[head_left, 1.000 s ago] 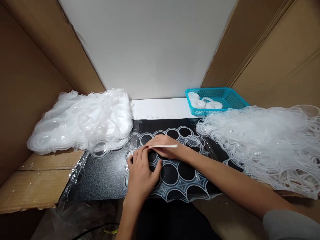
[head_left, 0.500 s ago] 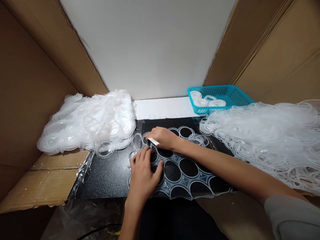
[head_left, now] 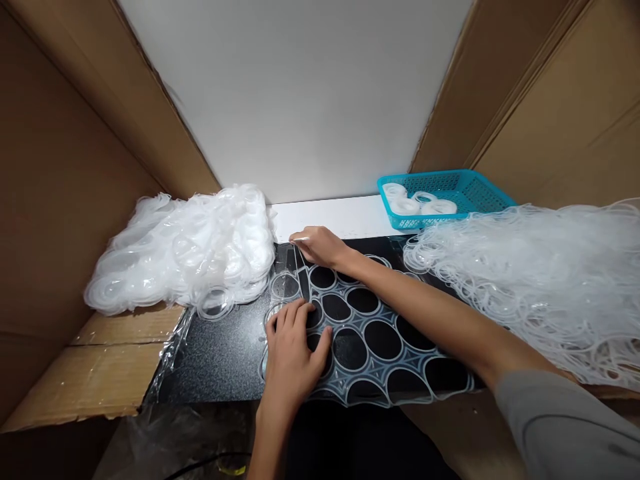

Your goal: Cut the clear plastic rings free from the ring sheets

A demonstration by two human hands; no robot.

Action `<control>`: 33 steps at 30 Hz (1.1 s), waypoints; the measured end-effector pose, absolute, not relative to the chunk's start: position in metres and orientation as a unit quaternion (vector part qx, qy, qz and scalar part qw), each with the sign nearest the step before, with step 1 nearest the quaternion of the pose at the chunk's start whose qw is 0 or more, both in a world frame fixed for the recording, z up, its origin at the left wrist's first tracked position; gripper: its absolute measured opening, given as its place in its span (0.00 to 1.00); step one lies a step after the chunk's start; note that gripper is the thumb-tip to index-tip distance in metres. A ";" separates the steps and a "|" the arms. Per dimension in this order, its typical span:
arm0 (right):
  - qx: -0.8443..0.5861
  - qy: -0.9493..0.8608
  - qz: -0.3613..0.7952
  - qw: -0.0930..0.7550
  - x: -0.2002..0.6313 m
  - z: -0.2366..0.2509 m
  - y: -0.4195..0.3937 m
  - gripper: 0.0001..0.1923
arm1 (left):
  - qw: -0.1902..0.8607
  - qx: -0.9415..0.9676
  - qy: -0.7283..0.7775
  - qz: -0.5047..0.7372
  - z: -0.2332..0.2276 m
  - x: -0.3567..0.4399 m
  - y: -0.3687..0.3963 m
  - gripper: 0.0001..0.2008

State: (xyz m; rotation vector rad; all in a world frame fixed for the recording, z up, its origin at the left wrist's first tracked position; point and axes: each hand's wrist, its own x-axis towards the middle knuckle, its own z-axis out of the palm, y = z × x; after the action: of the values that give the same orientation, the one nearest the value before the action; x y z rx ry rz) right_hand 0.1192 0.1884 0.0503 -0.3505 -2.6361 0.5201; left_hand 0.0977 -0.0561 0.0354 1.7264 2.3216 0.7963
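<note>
On the black surface (head_left: 215, 353) the punched plastic sheet (head_left: 380, 363) runs lengthwise near-right to far-left, left hand (head_left: 295, 357) fingers spread flat on it, right hand (head_left: 317, 245) fingers pinching its far corner.

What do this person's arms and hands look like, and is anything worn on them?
Both hands are bare: no gloves, rings or watch show on the left hand or right hand. The forearms are uncovered too. A grey sleeve covers the right upper arm; the left arm shows no sleeve in view.

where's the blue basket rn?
Head view, far right: the blue basket sits against the cardboard wall, just behind the pile of clear plastic rings.
</note>
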 end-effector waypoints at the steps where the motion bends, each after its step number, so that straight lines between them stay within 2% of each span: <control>1: -0.115 -0.943 0.217 0.223 0.122 0.052 0.186 0.17 | 0.072 0.570 0.771 0.275 0.035 0.097 -0.057 0.13; 7: -0.122 -0.861 0.407 0.280 0.152 0.055 0.157 0.15 | 0.116 0.507 0.762 0.385 0.037 0.090 -0.057 0.14; 11: -0.149 -0.784 0.548 0.249 0.166 0.049 0.147 0.14 | 0.122 0.432 0.776 0.443 0.044 0.072 -0.043 0.19; 15: -0.130 -0.712 0.651 0.229 0.169 0.036 0.153 0.16 | 0.095 0.438 0.782 0.434 0.046 0.049 -0.016 0.19; 20: -0.153 -0.662 0.699 0.223 0.169 0.020 0.164 0.18 | 0.121 0.512 0.746 0.407 0.039 0.033 0.010 0.12; 33: -0.170 -0.678 0.677 0.231 0.176 0.012 0.164 0.19 | 0.271 0.357 0.723 0.526 0.041 0.035 -0.009 0.18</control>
State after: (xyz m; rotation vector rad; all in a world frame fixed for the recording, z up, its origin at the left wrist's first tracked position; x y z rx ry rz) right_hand 0.1758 0.1643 0.0123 -0.4661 -1.8634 1.8626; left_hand 0.0348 -0.0085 0.0415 0.9622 1.9464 1.4174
